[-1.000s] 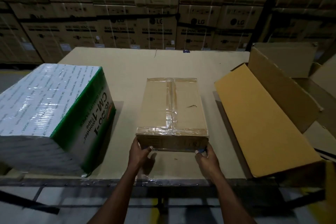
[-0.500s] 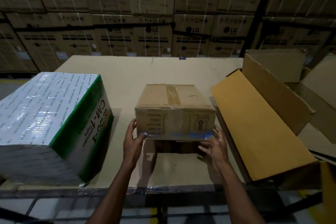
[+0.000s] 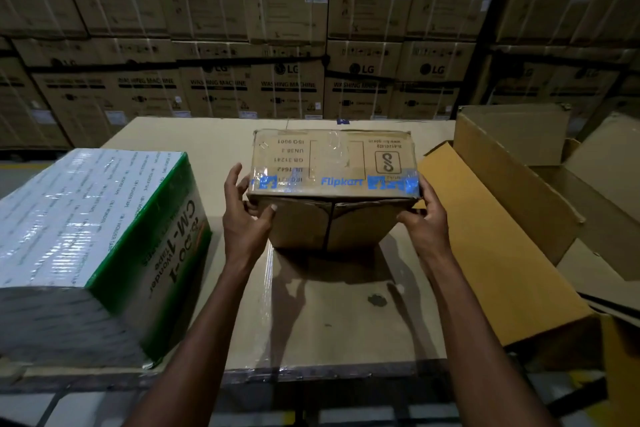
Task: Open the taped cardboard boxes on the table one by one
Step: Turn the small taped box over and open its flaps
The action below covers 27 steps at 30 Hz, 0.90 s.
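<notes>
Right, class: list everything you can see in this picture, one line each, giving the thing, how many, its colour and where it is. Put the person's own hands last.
Taped cardboard box: one, brown with blue printed tape, tipped up at the table's middle, held at both near corners.
Wrapped box: one, white top and green side under clear film, on the table's left.
Open carton: one, yellow-brown, flaps spread, on the right.
Table: one, tan cardboard-covered top.
Stacked cartons: many, brown, walled up behind the table.
Left hand: grips the taped box's near left corner.
Right hand: grips its near right corner.
</notes>
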Each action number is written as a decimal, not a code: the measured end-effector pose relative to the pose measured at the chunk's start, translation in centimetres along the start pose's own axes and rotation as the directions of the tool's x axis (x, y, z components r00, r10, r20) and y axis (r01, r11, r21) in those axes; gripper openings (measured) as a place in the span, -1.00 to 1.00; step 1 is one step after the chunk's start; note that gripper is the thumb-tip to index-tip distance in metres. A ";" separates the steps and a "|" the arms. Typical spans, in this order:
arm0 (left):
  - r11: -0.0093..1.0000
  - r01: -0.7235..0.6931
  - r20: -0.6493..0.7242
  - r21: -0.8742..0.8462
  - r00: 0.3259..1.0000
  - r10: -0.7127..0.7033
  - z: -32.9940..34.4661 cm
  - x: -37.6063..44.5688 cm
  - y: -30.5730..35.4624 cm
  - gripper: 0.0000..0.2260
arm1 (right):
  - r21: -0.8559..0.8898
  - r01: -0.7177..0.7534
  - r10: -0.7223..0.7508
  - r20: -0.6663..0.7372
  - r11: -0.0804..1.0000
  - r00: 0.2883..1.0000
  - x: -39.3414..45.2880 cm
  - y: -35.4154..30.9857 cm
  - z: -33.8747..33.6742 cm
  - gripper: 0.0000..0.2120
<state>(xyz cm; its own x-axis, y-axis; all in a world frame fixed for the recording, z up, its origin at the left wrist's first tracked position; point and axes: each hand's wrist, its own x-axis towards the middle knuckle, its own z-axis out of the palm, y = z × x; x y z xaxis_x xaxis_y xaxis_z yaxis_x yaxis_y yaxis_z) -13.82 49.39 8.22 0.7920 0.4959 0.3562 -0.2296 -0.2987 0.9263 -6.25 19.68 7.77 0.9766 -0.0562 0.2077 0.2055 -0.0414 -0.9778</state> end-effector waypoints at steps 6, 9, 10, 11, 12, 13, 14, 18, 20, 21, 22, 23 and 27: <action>0.994 -0.067 -0.013 0.086 0.998 0.068 0.6 2.4 1.5 -0.10 | -0.019 0.047 -0.048 -0.027 0.999 0.998 1.5 -1.4 -0.3 -0.22; 0.990 -0.063 -0.021 0.123 0.998 0.066 0.4 3.8 1.5 -0.09 | -0.076 0.078 -0.079 -0.016 0.994 0.997 2.4 -1.3 -0.7 -0.23; 0.989 -0.055 -0.023 0.135 0.998 0.059 0.4 4.1 1.3 -0.09 | -0.087 0.086 -0.088 -0.010 0.992 0.996 2.7 -1.1 -0.8 -0.24; 0.989 -0.044 -0.026 0.142 0.998 0.048 0.5 4.4 1.2 -0.08 | -0.079 0.085 -0.086 -0.010 0.993 0.996 2.9 -0.9 -0.9 -0.24; 0.989 -0.032 -0.024 0.142 0.999 0.035 0.7 4.6 0.8 -0.09 | -0.070 0.084 -0.085 -0.011 0.994 0.996 3.0 -0.7 -0.9 -0.25; 0.991 -0.019 -0.018 0.136 1.000 0.022 0.8 4.6 0.4 -0.10 | -0.063 0.088 -0.089 -0.009 0.994 0.996 2.9 -0.5 -0.9 -0.26; 0.992 -0.010 -0.007 0.127 1.000 0.011 0.9 4.6 -0.2 -0.11 | -0.064 0.099 -0.100 -0.002 0.993 0.995 2.6 -0.3 -0.8 -0.26; 0.996 -0.010 0.068 0.094 0.998 0.003 1.4 3.1 -3.1 -0.15 | -0.023 0.057 -0.056 0.049 0.998 0.997 0.6 2.7 -0.5 -0.18; 0.996 0.020 0.098 0.081 0.995 -0.028 1.7 1.7 -4.7 -0.12 | -0.041 -0.024 0.026 0.066 0.999 0.997 -0.8 5.2 -0.4 -0.12; 0.995 0.058 0.114 0.082 0.991 -0.067 1.9 1.0 -5.7 -0.11 | -0.061 -0.060 0.064 0.074 0.996 0.995 -1.5 6.6 -0.4 -0.10; 0.990 0.108 0.130 0.094 0.984 -0.120 2.1 0.3 -6.8 -0.12 | -0.070 -0.095 0.101 0.084 0.993 0.991 -2.2 7.8 -0.3 -0.10; 0.979 0.167 0.144 0.118 0.973 -0.183 2.3 -0.5 -8.0 -0.13 | -0.071 -0.144 0.150 0.087 0.987 0.985 -2.8 8.9 -0.2 -0.11; 0.896 0.403 0.163 0.187 0.887 -0.433 3.1 -3.6 -11.3 -0.26 | -0.117 -0.322 0.332 0.080 0.940 0.940 -4.9 11.1 0.4 -0.31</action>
<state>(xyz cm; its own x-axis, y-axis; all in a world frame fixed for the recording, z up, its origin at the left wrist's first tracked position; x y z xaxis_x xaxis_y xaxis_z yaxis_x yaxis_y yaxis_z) -12.29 48.49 -3.90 0.8938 0.4359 -0.1053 0.2194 -0.2204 0.9504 -8.76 19.90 -4.11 0.9912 0.0132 -0.1316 -0.1285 -0.1380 -0.9821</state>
